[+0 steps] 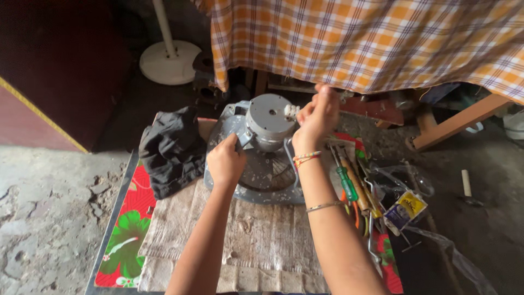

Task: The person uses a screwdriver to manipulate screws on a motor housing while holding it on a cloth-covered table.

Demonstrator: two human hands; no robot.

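Rough concrete flooring (43,218) surrounds a low work table (117,213) covered by a red floral cloth (128,235) with a worn wooden board (256,240) laid on top. At the far end of the board sits a grey exhaust fan (262,175), lying flat, its round motor housing (269,117) standing up in the middle over the grille.

Left hand (225,162) is closed into a loose fist, resting on the fan's frame just left of the motor housing; whether it pinches anything is hidden. Right hand (316,117) is raised at the housing's right edge, fingers pinched together on a small white terminal block (292,111) fixed to the motor.

Beside the fan's left side lies a crumpled black cloth (173,147). To the right of the right forearm lie a green-handled screwdriver (346,184), other hand tools, and a small yellow and white packet (405,210). Behind the table hangs an orange checked cloth (371,38), and a white stand base (169,62) sits on the floor.
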